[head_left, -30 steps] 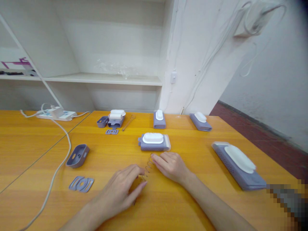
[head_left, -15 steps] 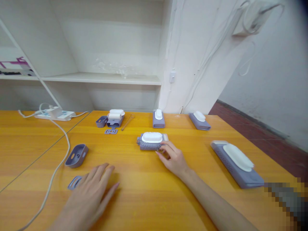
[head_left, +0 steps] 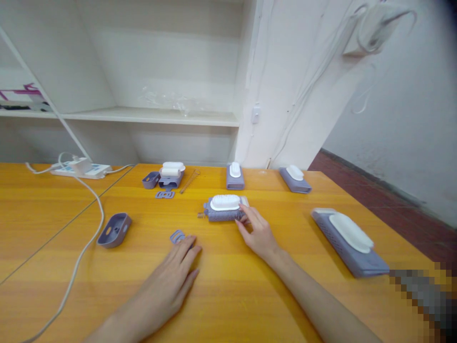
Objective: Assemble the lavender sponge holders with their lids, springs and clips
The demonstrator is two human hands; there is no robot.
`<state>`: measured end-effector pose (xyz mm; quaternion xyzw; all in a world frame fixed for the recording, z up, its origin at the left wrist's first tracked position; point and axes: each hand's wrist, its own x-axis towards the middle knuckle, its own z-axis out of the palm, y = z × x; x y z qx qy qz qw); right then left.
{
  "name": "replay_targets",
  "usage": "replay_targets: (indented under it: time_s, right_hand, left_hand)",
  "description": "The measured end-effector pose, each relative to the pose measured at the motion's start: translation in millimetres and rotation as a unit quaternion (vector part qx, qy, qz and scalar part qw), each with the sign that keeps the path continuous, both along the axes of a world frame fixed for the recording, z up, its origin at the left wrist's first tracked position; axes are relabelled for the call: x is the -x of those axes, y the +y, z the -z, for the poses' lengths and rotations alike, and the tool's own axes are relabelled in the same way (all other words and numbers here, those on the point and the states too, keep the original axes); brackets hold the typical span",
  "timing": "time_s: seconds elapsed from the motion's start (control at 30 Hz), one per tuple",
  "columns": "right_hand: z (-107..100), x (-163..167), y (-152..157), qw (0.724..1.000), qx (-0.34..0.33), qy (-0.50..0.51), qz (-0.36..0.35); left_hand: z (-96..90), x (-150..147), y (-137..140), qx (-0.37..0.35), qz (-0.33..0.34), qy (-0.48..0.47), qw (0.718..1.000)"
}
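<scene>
My left hand [head_left: 171,271] lies low over the table with its fingers stretched out, the fingertips at a small flat purple plate [head_left: 177,236] with slots. My right hand [head_left: 260,235] has its thumb and fingers around the right end of a purple case [head_left: 223,216]. On top of this case sits a white bristle brush [head_left: 225,202]. A bit of metal coil spring [head_left: 201,216] shows past the case's left end; the rest of it is hidden. Left of my left hand, an open purple end cap [head_left: 114,230] rests on the table.
At the back are another case with a white roller [head_left: 170,172], a cap [head_left: 151,179], a slotted plate [head_left: 164,195] and a long spring [head_left: 190,181]. More brush cases [head_left: 235,183] stand right, one large [head_left: 352,243]. A white cable [head_left: 89,238] runs down the left from a power strip [head_left: 102,170].
My left hand has moved right and away from me, and the slotted plate has shifted with it. The spring, earlier along the case's front, now shows beyond its left end. My right hand stays at the case.
</scene>
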<state>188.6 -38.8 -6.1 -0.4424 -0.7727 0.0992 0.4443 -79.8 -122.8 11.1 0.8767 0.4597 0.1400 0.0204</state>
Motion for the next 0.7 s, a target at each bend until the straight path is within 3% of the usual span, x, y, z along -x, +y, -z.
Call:
replay_targets:
  time_s: [0.2,0.4,0.57,0.7]
  right_hand:
    - [0,0,5,1.0,-0.021,-0.003,0.006]
    - [1,-1,6,0.999,-0.029,0.02,0.02]
    - [3,0,4,0.996,0.03,0.085,0.029]
    - [-3,1,3,0.997,0.031,0.058,0.033]
  left_hand:
    - [-16.4,-52,26,0.072,0.073,-0.063,0.993]
    - [-17.5,-75,57,0.049,0.058,-0.088,0.993]
    - [-10.0,-84,79,0.012,0.026,-0.087,0.996]
    - [-3.1,-90,86,-0.002,0.026,-0.115,0.993]
